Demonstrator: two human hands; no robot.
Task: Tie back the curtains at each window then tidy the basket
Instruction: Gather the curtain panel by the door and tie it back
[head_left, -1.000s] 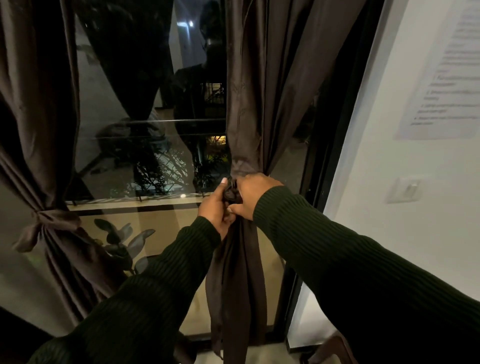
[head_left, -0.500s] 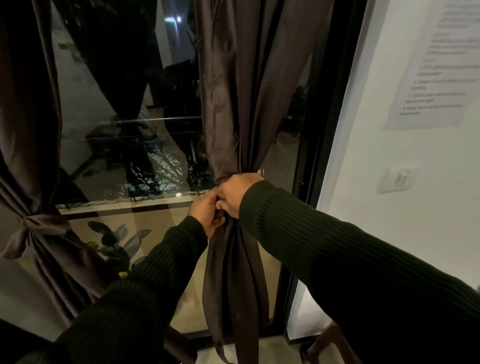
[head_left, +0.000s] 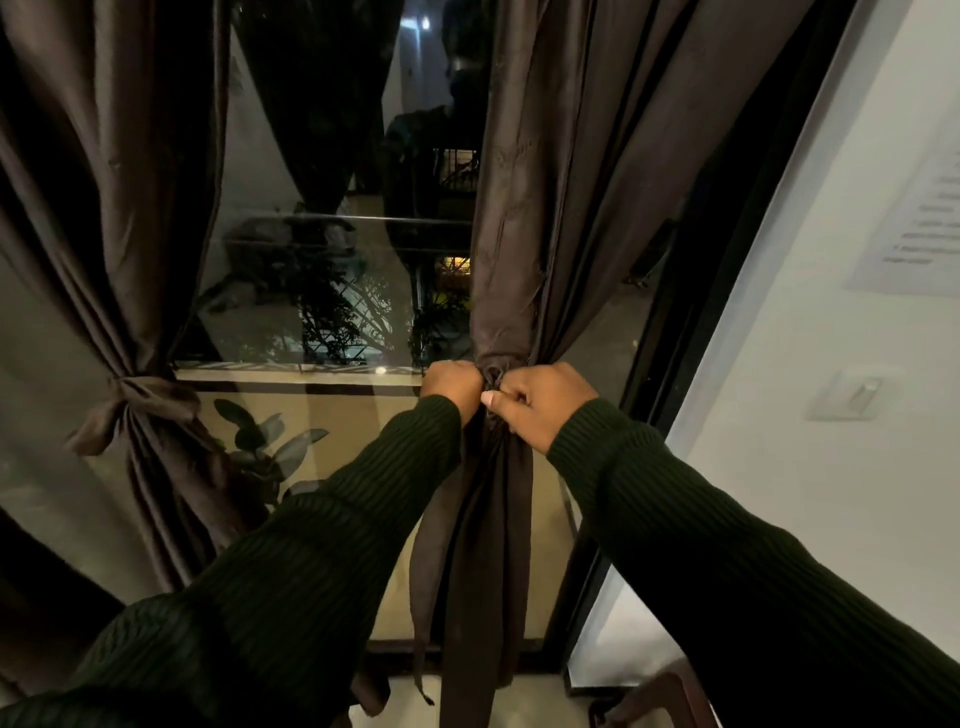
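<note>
Where the right-hand brown curtain (head_left: 550, 171) is gathered into a tight bunch just right of frame centre, the knot of its tie-back (head_left: 492, 375) sits between two fists. The left hand (head_left: 451, 387), at nine o'clock of the knot, is curled tightly on the fabric; the right hand (head_left: 540, 402), at three o'clock, pinches it with thumb against bent fingers. Loose tails of cloth (head_left: 483, 545) hang toward six o'clock. At about nine o'clock in the head view, the left curtain (head_left: 104, 208) is already cinched by a bow (head_left: 132, 402). At three o'clock, a wall switch (head_left: 852, 397) sits below a printed sheet (head_left: 919, 228). The window glass (head_left: 322, 270) reflects plants.
</note>
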